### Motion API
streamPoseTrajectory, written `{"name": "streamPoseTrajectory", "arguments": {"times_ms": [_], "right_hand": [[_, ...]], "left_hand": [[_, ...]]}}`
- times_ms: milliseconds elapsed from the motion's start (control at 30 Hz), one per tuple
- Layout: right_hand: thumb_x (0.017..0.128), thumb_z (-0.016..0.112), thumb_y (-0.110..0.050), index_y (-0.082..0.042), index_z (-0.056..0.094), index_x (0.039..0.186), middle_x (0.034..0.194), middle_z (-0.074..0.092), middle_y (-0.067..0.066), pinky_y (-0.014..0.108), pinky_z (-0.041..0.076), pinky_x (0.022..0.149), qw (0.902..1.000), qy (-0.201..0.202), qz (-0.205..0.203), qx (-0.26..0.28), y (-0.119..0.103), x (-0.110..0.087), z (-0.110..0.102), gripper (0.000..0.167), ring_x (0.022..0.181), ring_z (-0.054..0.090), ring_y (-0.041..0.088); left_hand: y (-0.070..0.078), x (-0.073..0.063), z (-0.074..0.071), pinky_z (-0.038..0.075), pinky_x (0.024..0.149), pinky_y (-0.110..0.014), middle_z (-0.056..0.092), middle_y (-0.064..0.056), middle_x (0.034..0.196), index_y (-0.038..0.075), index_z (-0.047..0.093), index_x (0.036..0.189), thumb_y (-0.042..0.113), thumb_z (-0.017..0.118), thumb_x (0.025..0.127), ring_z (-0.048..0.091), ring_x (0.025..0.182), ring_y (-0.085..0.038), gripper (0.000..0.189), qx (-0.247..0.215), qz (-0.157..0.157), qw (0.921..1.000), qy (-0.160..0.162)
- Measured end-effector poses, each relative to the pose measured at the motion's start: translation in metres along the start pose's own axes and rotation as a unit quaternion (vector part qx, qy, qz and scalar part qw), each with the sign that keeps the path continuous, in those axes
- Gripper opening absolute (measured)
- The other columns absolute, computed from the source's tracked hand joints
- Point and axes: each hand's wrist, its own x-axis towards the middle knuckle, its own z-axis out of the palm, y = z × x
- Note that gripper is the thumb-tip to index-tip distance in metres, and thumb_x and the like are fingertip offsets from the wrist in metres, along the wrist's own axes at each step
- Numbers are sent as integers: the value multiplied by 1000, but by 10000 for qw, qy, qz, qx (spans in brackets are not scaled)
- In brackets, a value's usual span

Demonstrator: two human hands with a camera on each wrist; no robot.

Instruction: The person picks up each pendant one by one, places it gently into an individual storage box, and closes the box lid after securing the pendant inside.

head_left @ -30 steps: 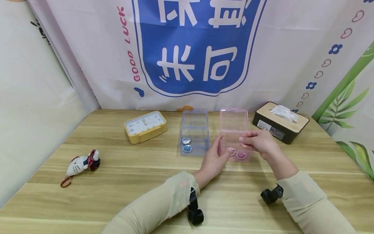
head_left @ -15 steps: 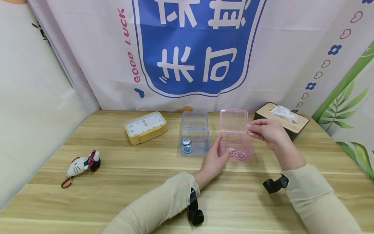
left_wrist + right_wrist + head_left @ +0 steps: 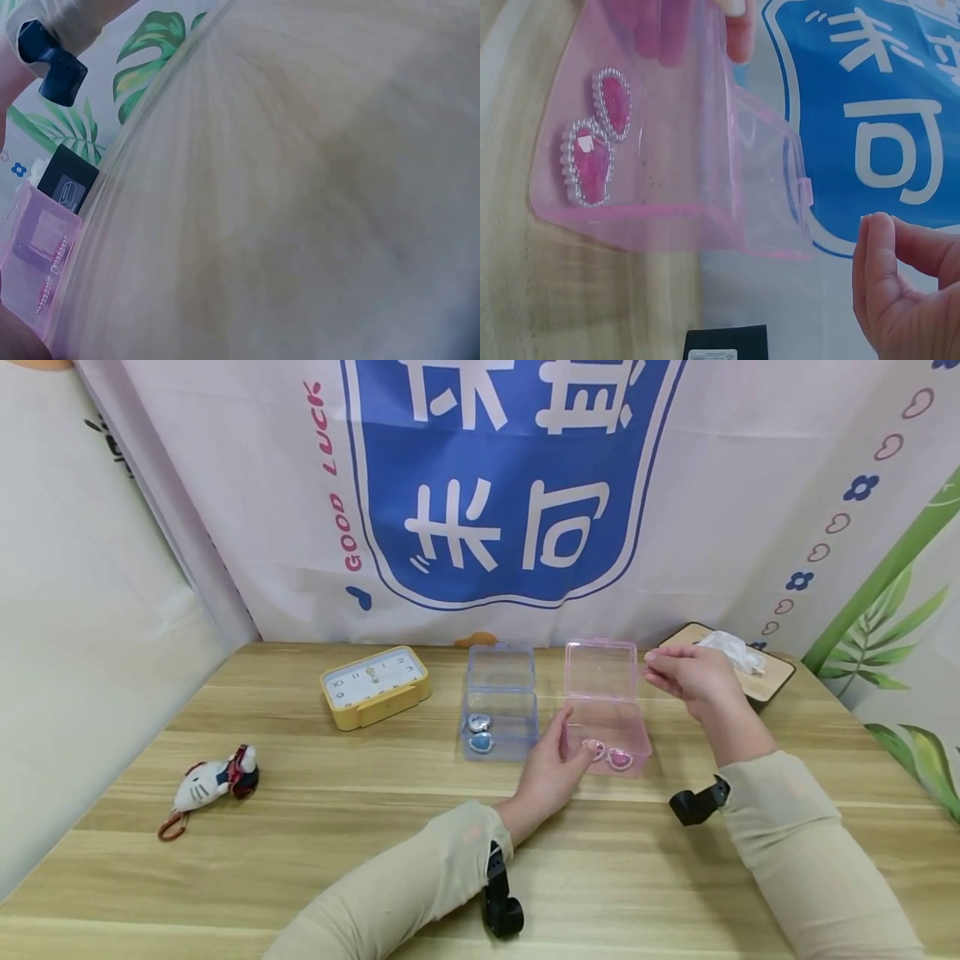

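A clear pink plastic box (image 3: 607,714) stands with its lid (image 3: 600,670) raised at the back. In it lie two pink gem ornaments (image 3: 591,163) edged with small pearly beads. My left hand (image 3: 551,768) grips the box at its left side, thumb near the front edge. In the right wrist view, its fingers (image 3: 660,34) show pink through the wall. My right hand (image 3: 697,681) is raised beside the lid's right edge. Its thumb and fingertips meet, and nothing shows between them.
A blue clear box (image 3: 500,735) with its lid up holds two gem ornaments (image 3: 480,732), left of the pink one. A tissue box (image 3: 765,681) stands behind my right hand. Farther left are a yellow clock (image 3: 375,687) and a white plush keychain (image 3: 213,781).
My right hand has moved up and right from over the pink box to beside its lid, covering part of the tissue box. The left hand has stayed on the box.
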Motion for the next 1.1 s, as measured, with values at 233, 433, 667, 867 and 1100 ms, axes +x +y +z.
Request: {"name": "streamPoseTrajectory", "arguments": {"times_ms": [233,433,667,867,1100], "right_hand": [[87,57,1,-5,58,83,67,63,-4,16,56,67,9988,116,-3,469,5,11,-1,8,63,64,5],[88,57,-2,-2,52,95,68,60,-8,14,55,69,9995,267,-44,153,14,19,-3,8,67,62,3],[87,57,2,0,53,99,69,59,-10,13,54,67,9991,317,-288,79,27,28,-3,13,65,61,0],[88,57,0,10,48,122,70,59,-13,12,54,69,9991,276,-301,-80,32,32,-1,37,65,60,-3],[89,58,-5,9,41,134,94,54,-5,13,52,78,9973,299,-195,-636,34,34,3,50,68,58,-8]], "left_hand": [[1,-1,-1,40,104,-33,43,-11,142,21,34,143,25,62,88,46,125,-23,62,31,-26,10000,47],[0,-1,0,39,105,-34,42,-11,142,21,33,144,25,62,87,46,125,-24,64,78,-5,9999,65],[1,-1,1,38,106,-32,40,-10,144,21,33,144,25,62,87,44,127,-23,64,69,-4,9999,85],[0,-1,1,39,105,-33,40,-12,143,21,33,144,27,62,87,45,126,-24,64,32,-15,10000,59],[-1,-1,1,40,104,-34,42,-13,142,22,33,143,28,62,87,47,124,-25,63,118,11,9999,96]]}}
